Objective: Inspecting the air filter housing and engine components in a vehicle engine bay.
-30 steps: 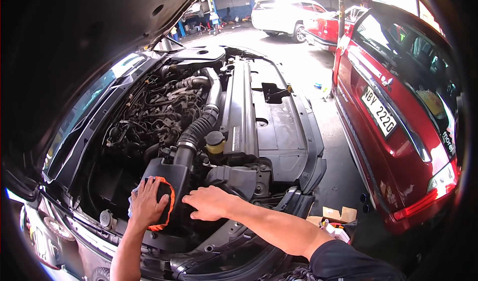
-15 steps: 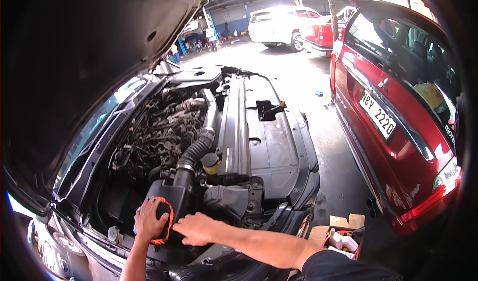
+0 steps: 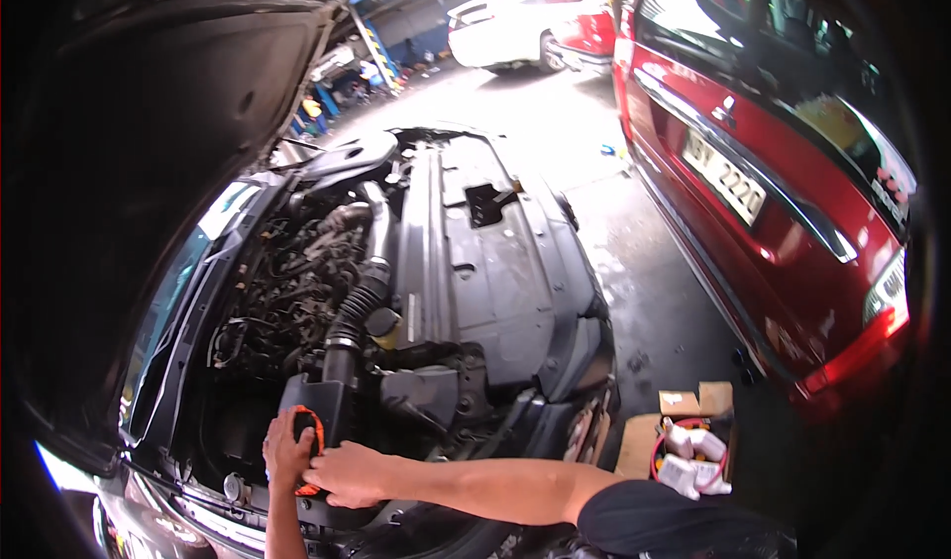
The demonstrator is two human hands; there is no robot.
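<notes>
A rag with a curved orange edge [image 3: 319, 428] lies against the black box-shaped housing [image 3: 339, 407] at the near end of the engine bay. My left hand [image 3: 287, 448] rests over the rag's left part, its fingers stretched out and close together. From the right, my right hand [image 3: 349, 474] reaches across with its fingers curled in at the orange edge, right beside my left hand. Much of the rag is hidden under both hands. A ribbed black hose [image 3: 359, 306] runs from the housing to a silver pipe [image 3: 379, 224].
The raised hood [image 3: 188, 94] covers the upper left. Near my hands are a capped yellowish reservoir [image 3: 384, 333] and a light round cap [image 3: 235, 487]. A carton [image 3: 639, 444] with white bottles stands on the floor at right, beside a red car [image 3: 783, 311]. A white car [image 3: 510, 29] is farther back.
My right hand has moved left to the rag's orange edge and now meets my left hand. My left hand's fingers are closer together. The whole view has shifted and tilted.
</notes>
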